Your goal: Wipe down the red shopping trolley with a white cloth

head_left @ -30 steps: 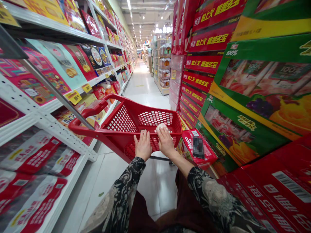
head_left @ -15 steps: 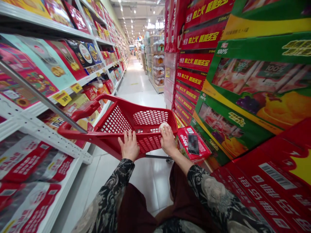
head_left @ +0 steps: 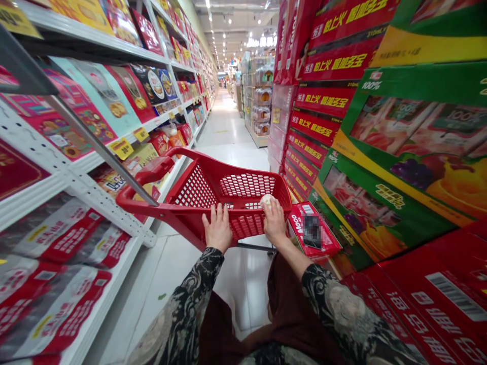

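Note:
A red plastic shopping basket on wheels, with a perforated body and a metal pull rod, stands tilted before me. On its near rim rests my left hand, the fingers spread and nothing in them. Toward the basket's right end, my right hand is closed around a crumpled white tissue or cloth at the same rim. Part of the white wad is hidden under the fingers. No goods show in the visible part of the basket.
Shelves of boxed goods line the left side. To the right are stacked red drink cartons and green juice cartons. A red box with a dark phone-like object on it sits beside the basket. A tiled aisle runs ahead.
The view has shifted slightly, so the basket, hands and shelves appear further right. Both hands keep nearly the same places on the rim, the right one still with the white wad.

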`<action>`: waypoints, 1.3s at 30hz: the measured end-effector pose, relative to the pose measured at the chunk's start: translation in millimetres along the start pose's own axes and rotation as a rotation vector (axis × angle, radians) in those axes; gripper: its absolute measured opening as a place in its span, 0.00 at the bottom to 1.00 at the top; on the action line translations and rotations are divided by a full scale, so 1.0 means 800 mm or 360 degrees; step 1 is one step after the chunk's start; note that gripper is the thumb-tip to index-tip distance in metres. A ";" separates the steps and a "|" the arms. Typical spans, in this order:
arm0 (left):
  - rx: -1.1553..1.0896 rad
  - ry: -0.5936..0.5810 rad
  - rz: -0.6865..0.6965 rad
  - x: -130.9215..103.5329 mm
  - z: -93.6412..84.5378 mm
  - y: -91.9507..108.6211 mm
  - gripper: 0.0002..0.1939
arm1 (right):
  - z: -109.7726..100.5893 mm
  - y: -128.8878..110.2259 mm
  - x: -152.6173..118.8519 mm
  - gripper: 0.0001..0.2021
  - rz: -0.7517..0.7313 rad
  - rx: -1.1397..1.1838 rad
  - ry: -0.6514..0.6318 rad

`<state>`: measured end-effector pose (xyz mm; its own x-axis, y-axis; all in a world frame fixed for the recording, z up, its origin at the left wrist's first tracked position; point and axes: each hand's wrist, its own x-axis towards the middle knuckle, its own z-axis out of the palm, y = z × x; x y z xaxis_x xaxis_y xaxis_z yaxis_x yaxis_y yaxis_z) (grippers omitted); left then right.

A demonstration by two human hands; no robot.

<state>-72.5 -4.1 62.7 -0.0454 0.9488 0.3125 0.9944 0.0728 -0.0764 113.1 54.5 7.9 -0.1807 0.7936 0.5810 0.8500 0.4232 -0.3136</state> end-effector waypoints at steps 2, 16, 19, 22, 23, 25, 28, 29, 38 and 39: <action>-0.0001 0.0013 -0.0013 -0.001 0.000 0.003 0.33 | 0.006 -0.019 0.003 0.27 -0.0133 0.0006 -0.0047; -0.0104 0.0037 0.0129 0.007 -0.008 0.032 0.33 | -0.008 -0.027 0.004 0.30 -0.0064 0.0160 -0.0101; -0.0222 0.0018 0.0448 0.015 -0.012 0.056 0.34 | -0.009 -0.029 0.003 0.34 -0.0137 0.0276 -0.0118; -0.0318 -0.0042 0.0690 0.025 -0.013 0.076 0.34 | -0.013 -0.012 -0.003 0.36 -0.0186 0.0383 -0.0089; -0.0341 -0.0074 0.0731 0.027 -0.013 0.081 0.34 | -0.015 -0.006 -0.006 0.36 -0.0199 0.0418 -0.0077; -0.0387 -0.0142 0.0746 0.032 -0.012 0.088 0.34 | -0.019 0.006 -0.009 0.34 -0.0178 0.0468 -0.0041; -0.0478 -0.0177 0.0635 0.037 -0.013 0.094 0.28 | -0.022 0.016 -0.011 0.30 -0.0044 0.0463 0.0043; -0.0508 -0.0159 0.0581 0.039 -0.014 0.095 0.26 | -0.022 0.018 -0.012 0.28 0.0001 0.0447 0.0062; -0.0407 -0.0026 0.0394 0.057 -0.003 0.117 0.16 | -0.006 0.026 -0.018 0.25 0.0099 0.0281 0.0118; -0.0396 -0.0013 0.0407 0.057 0.000 0.116 0.16 | -0.005 0.026 -0.019 0.26 0.0115 0.0234 0.0106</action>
<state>17.3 46.3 69.6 0.2080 0.9293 0.3052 0.9665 -0.2432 0.0819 135.9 49.4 -4.3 -0.0842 0.7955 0.6001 0.7772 0.4293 -0.4600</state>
